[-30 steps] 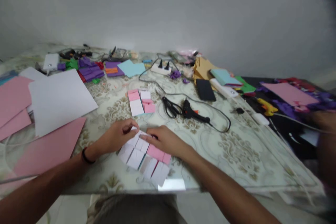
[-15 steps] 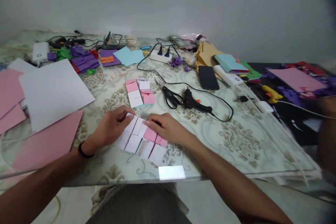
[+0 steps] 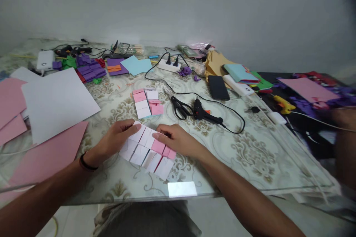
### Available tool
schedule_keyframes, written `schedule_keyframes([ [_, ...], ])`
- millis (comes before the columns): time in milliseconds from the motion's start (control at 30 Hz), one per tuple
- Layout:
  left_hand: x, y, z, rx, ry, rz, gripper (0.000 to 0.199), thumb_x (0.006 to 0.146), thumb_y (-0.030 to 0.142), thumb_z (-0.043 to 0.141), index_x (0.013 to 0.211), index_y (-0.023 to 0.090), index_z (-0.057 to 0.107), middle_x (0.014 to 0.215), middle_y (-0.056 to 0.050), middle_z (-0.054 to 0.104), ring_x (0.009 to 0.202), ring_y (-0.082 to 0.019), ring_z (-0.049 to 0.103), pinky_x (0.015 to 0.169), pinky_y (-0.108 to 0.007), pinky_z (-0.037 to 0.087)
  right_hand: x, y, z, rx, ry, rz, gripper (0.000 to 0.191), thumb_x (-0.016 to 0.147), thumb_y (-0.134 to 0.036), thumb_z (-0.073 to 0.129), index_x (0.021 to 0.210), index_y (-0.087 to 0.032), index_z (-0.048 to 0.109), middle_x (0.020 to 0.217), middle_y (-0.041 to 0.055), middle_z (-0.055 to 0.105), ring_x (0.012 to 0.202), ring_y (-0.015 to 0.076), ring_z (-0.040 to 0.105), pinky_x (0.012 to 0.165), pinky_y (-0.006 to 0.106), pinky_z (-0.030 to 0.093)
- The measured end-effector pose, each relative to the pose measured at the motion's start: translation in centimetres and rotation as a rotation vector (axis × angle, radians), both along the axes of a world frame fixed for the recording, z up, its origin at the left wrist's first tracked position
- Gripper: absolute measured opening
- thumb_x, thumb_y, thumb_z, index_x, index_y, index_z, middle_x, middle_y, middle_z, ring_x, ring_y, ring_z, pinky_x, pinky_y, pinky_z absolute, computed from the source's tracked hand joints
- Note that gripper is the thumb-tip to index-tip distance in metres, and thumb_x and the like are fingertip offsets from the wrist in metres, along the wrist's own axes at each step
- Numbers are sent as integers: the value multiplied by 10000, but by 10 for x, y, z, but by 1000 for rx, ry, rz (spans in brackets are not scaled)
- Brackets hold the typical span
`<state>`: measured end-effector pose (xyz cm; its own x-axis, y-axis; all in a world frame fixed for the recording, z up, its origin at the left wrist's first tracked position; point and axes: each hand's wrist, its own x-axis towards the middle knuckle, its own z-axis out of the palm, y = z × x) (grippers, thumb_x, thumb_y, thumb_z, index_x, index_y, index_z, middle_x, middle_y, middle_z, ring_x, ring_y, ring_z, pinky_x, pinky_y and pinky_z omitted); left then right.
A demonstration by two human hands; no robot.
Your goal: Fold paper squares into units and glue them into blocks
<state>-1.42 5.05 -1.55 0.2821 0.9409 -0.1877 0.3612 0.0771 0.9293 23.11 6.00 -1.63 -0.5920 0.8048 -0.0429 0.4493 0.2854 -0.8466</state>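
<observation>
A panel of folded white and pink paper pieces (image 3: 139, 154), set in rows, is held between my hands near the table's front edge. My left hand (image 3: 118, 137) pinches its upper left corner, thumb on top. At the upper right edge my right hand (image 3: 178, 139) grips it, thumb over the pink pieces and fingers behind. Just beyond lies a smaller group of pink and white folded papers (image 3: 147, 104) on the patterned table (image 3: 253, 148). Black scissors (image 3: 181, 108) and a black glue gun (image 3: 206, 113) rest to the right of that group.
On the left lie a large white sheet (image 3: 59, 103) and pink sheets (image 3: 52, 155). A power strip (image 3: 168, 65), a phone (image 3: 218, 87) and purple folded papers (image 3: 91, 71) sit farther back. At the right edge, another person's blurred arm (image 3: 346, 144) is near a yellow glue gun (image 3: 283, 104).
The view has tilted slightly, so everything sits a little lower. Both hands keep hold of the paper panel; my left fingers now curl more behind its corner.
</observation>
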Motion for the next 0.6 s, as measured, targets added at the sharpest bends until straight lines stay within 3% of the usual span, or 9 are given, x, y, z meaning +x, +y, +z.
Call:
schedule_keyframes([
  [133, -1, 1, 2, 77, 72, -26, 469, 957, 526, 541, 661, 193, 394, 642, 43, 340, 579, -100, 326, 488, -223, 250, 0, 0, -1, -20, 11, 29, 402, 1031, -470, 501, 750, -185, 541, 673, -49, 443, 623, 105, 402, 581, 244, 291],
  [367, 1, 1, 4, 27, 67, -107, 455, 951, 556, 532, 759, 153, 615, 689, 10, 528, 620, -123, 452, 509, -223, 337, 2, 0, 1, -20, 41, 16, 417, 1030, -466, 510, 733, -178, 558, 659, -52, 413, 612, 99, 375, 580, 246, 272],
  [500, -1, -2, 3, 8, 40, -85, 457, 955, 563, 558, 782, 150, 653, 695, 0, 590, 610, -129, 498, 505, -227, 361, 2, 0, 1, -35, 39, 19, 398, 1025, -468, 516, 757, -179, 570, 671, -51, 433, 624, 103, 390, 584, 243, 287],
  [600, -4, -4, 1, 22, 8, -1, 441, 954, 551, 585, 779, 150, 646, 663, 5, 588, 575, -122, 497, 482, -223, 345, 2, 1, 0, -31, 32, 21, 392, 1016, -482, 523, 770, -179, 563, 692, -45, 459, 642, 109, 413, 599, 242, 315],
])
